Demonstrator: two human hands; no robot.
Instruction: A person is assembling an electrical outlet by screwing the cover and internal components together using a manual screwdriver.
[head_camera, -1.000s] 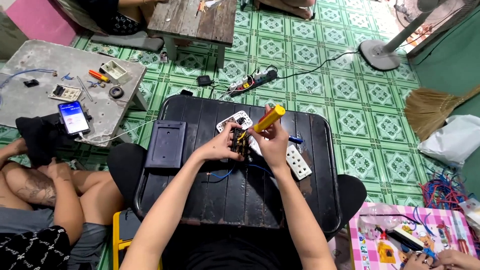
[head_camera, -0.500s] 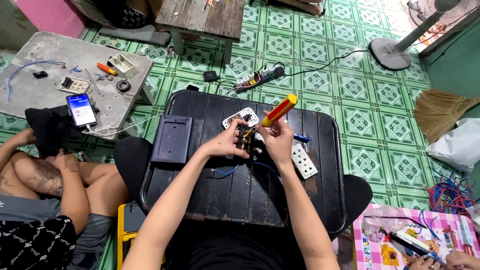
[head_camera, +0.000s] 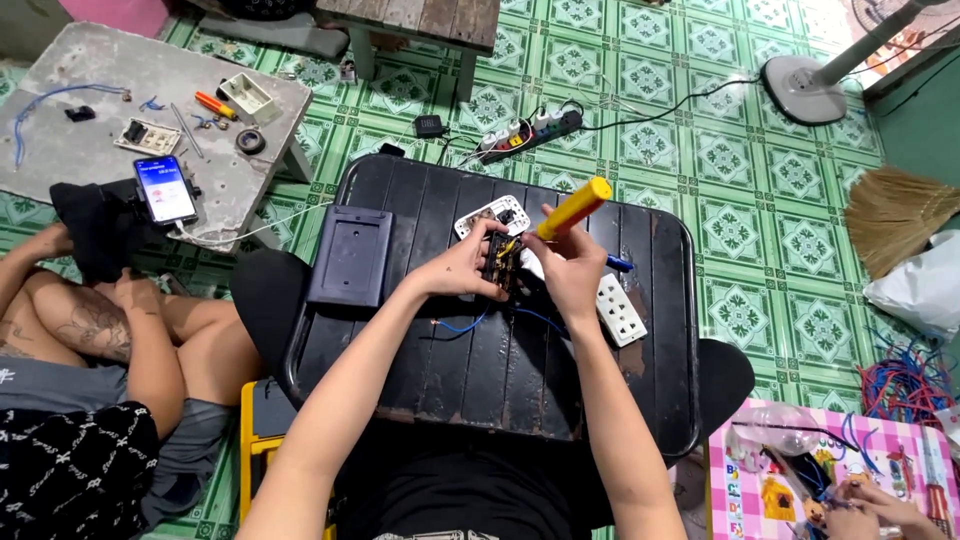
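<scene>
Head view, surface: black slatted bench (head_camera: 480, 370) carrying all work items; no container on it.
Left hand (head_camera: 462, 272): fingers clamped on a small dark switch module (head_camera: 500, 265), held just above the bench's middle, forearm reaching in from the near edge.
Right hand (head_camera: 568, 272): fingers closed round a yellow-handled screwdriver (head_camera: 560, 213), handle tilted up toward the far right, tip at the module.
Wires: blue wire (head_camera: 470, 322) trailing from the module toward the near edge.
Plates, count: two white socket plates, one (head_camera: 492, 215) near the far edge, one (head_camera: 620, 310) toward the right edge.
Cover, count: one dark rectangular cover (head_camera: 352, 256) at the left edge.
</scene>
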